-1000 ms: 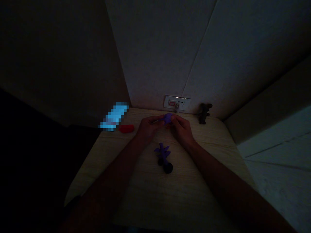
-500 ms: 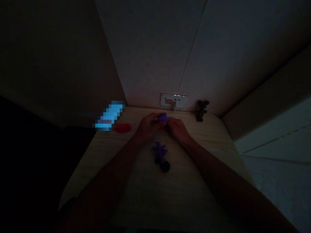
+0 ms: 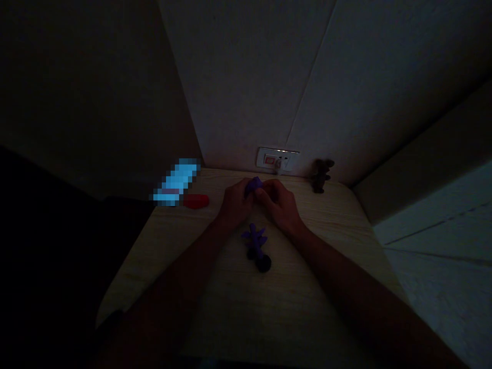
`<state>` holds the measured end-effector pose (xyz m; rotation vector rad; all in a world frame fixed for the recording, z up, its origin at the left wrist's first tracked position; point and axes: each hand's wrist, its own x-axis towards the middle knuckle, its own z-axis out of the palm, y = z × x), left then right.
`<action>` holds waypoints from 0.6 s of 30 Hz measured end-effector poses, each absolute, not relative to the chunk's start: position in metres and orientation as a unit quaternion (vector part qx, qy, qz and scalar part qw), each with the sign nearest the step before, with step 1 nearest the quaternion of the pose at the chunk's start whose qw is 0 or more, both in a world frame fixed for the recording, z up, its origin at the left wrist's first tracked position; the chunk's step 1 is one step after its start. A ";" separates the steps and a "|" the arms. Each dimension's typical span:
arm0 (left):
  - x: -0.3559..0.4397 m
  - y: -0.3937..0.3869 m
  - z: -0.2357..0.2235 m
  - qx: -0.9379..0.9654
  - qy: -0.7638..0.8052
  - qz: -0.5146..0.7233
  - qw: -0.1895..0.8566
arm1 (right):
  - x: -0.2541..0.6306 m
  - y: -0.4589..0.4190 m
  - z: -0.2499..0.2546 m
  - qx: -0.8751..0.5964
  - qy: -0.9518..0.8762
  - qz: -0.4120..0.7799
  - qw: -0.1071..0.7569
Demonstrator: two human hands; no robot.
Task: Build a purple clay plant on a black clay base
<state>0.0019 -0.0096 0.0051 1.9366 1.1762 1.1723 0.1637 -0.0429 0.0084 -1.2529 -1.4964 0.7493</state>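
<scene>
Right thumb has swung onto the near side of the purple piece since 0.5 s ago; left thumb, in front of the piece then, now sits lower and is hard to make out. Purple piece looks turned a bit in the grip. Whole view has shifted slightly too.

Left hand: closed around the left side of the purple piece, fingers curled behind it. Right hand: thumb and forefinger bent into a loop, tips pinched on the right side of the same piece. Piece sits between the 2 hands, at the fingertips, partly hidden by them; exact shape too dark to tell.

Below both hands, between the forearms: purple part with pointed fins, lying on the wooden tabletop, 2 black wheels at its near end. Neither hand touches it.

Left of the left hand: red object, well apart from the fingers. Just beyond it, farther left: bright pixelated rectangle.

Beyond the right hand: wall socket plate with red switch and a plug in it. Right of the right hand, near the wall: dark figurine, upright, details unclear.
</scene>
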 end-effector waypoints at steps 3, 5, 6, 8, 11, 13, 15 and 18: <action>0.002 -0.009 0.005 0.744 0.432 0.424 0.282 | 0.165 -0.040 0.004 -0.506 -0.615 0.326 0.510; 0.002 -0.008 0.004 0.752 0.422 0.415 0.291 | 0.166 -0.038 0.001 -0.499 -0.615 0.329 0.515; 0.002 -0.008 0.004 0.752 0.417 0.412 0.301 | 0.167 -0.037 0.000 -0.499 -0.616 0.326 0.515; 0.001 -0.008 0.005 0.750 0.404 0.407 0.329 | 0.168 -0.036 0.001 -0.506 -0.618 0.310 0.515; -0.001 -0.008 0.005 0.750 0.369 0.395 0.381 | 0.168 -0.037 0.003 -0.523 -0.626 0.275 0.508; -0.002 -0.008 0.006 0.743 0.347 0.396 0.412 | 0.168 -0.038 0.003 -0.520 -0.638 0.261 0.504; -0.002 -0.008 0.006 0.733 0.353 0.401 0.421 | 0.168 -0.039 0.003 -0.510 -0.655 0.248 0.498; 0.000 -0.006 0.005 0.730 0.374 0.406 0.404 | 0.167 -0.040 0.002 -0.503 -0.673 0.226 0.493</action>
